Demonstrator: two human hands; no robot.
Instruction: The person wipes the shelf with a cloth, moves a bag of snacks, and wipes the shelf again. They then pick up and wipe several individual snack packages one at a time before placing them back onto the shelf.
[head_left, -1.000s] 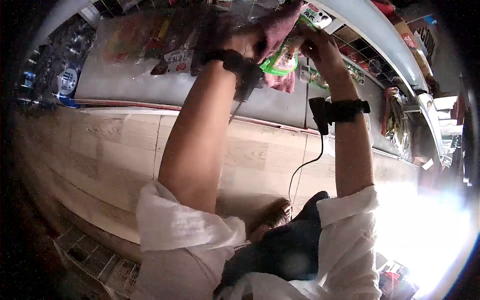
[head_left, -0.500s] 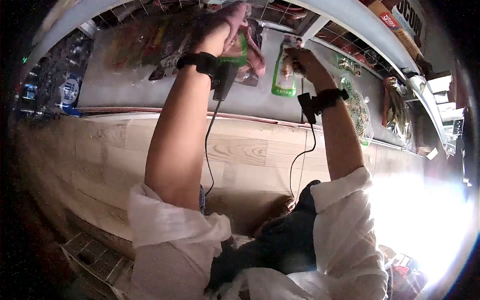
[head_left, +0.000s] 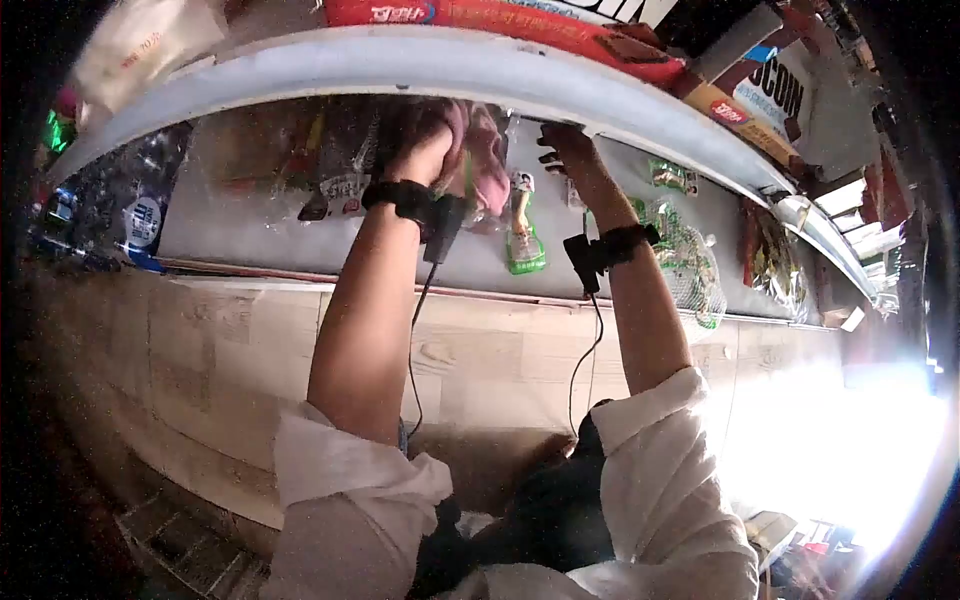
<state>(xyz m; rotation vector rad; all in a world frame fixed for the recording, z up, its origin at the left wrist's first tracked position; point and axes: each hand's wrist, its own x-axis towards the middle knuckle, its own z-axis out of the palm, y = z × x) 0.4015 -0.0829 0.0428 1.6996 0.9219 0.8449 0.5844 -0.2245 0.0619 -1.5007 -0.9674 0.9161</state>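
My left hand point(head_left: 432, 150) is reaching into the shelf, closed around a pink cloth point(head_left: 488, 165) that hangs down beside it. Part of that hand is hidden by the cloth and in shadow. Under the shelf's front rail, my right hand point(head_left: 574, 160) has its fingers apart and shows nothing in them. A small green and white packet point(head_left: 524, 240) lies on the grey shelf board point(head_left: 380, 262) between my hands. Close below the right fingers is another small pale packet point(head_left: 575, 194), partly covered. Black bands with cables circle both wrists.
A curved pale rail point(head_left: 400, 72) crosses above my hands, with a red box point(head_left: 520, 28) over it. Right of my right arm lies a green net bag point(head_left: 685, 265), then clear-wrapped goods point(head_left: 778, 265). Dark plastic packs point(head_left: 110, 215) stand far left. Wood-patterned flooring point(head_left: 500, 350) lies below.
My right hand has let go of the green and white packet and moved away from it, deeper into the shelf. My view has tilted up, bringing the red box into sight. The left hand keeps the cloth.
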